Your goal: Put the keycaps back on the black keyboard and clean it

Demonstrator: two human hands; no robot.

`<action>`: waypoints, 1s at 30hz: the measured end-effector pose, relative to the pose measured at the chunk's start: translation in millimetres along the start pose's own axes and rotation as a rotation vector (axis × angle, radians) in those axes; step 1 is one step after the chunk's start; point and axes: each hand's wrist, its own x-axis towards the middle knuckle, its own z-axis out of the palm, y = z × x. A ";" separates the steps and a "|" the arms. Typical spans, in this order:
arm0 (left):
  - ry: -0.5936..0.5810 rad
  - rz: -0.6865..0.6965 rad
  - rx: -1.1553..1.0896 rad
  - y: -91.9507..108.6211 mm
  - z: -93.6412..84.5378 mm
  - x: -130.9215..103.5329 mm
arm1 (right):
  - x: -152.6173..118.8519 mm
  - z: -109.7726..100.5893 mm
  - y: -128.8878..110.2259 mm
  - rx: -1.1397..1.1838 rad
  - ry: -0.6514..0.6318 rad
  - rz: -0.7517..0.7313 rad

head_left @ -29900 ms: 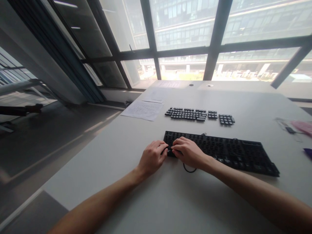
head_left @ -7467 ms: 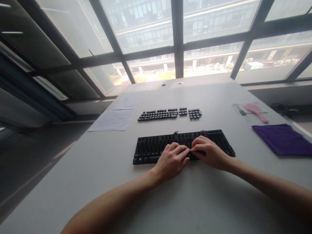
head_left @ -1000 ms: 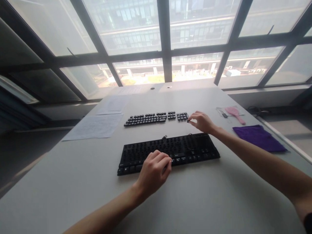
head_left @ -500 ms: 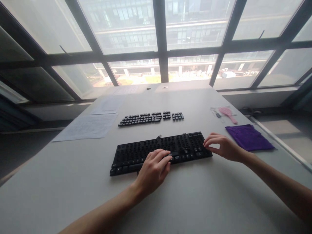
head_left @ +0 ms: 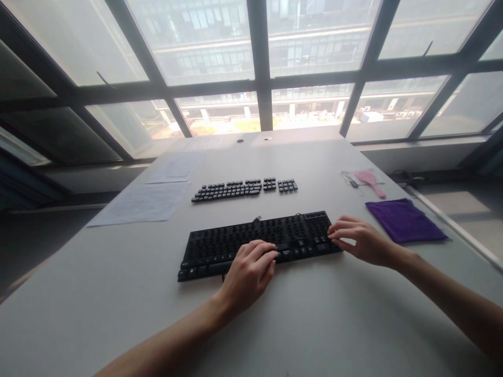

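Partly capped keyboard on white table, both hands in contact or close

Head view: A white table (head_left: 326,314) extends toward a wall of dark-framed windows (head_left: 310,36), through which a building is visible in bright daylight. Paper sheets (head_left: 137,204) lie along the table's left side. On the right lie a purple cloth (head_left: 404,221) and, just beyond it, a pink handled item (head_left: 368,179).

The keyboard (head_left: 231,241) lies flat on the table in front of the person. Its long axis runs left to right, the right end angled slightly farther away. The space-bar row faces the person; a small panel (head_left: 315,214) occupies the far right corner.

The keyboard is black and slim. Exposed key sockets fill its far rows; caps are fitted along the near edge. Loose keycaps (head_left: 230,191), black, stand in grouped rows beyond it.

The left hand (head_left: 251,267) rests on the near edge, fingers loosely bent; whether it grips cannot be told. The right hand (head_left: 359,238) is at the right end, thumb and fingertips drawn together; whether a cap is pinched there cannot be determined.
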 end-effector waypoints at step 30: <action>0.004 -0.016 -0.059 -2.8 5.4 0.0 | -9.6 13.7 -6.5 0.004 0.058 0.092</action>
